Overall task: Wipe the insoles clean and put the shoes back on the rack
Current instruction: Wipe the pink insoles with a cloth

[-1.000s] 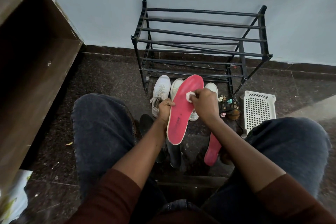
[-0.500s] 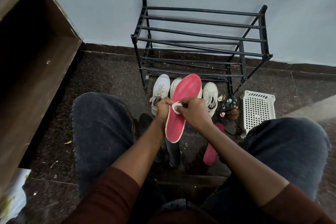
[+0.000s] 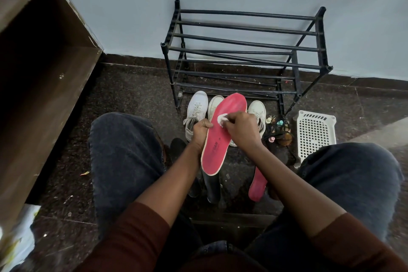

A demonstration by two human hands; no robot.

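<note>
the left hand (image 3: 199,132) grips the left edge of the pink insole (image 3: 215,148), thumb laid over its face. it holds the insole tilted up above the floor between the knees, much as it did a second ago. the change is in the middle: half a second back the white wipe (image 3: 221,118) sat at the insole's left edge, and it has now travelled up and rightward onto the forefoot. the rubbing is going back and forth over the upper half, so i judge this insole's wiping still under way, with the heel end near the printed mark probably yet to be covered. the right hand (image 3: 239,131) pinches the wipe in curled fingers, wrist bent, forearm coming in from the lower right. behind the insole, white shoes (image 3: 196,110) stand on the floor in front of the black rack (image 3: 242,51), not yet on it. lower and further right, a second pink insole (image 3: 257,185) lies on the floor, partly hidden by the right forearm; whether it is wiped already i cannot tell. a white basket (image 3: 315,132) rests at the far right.
</note>
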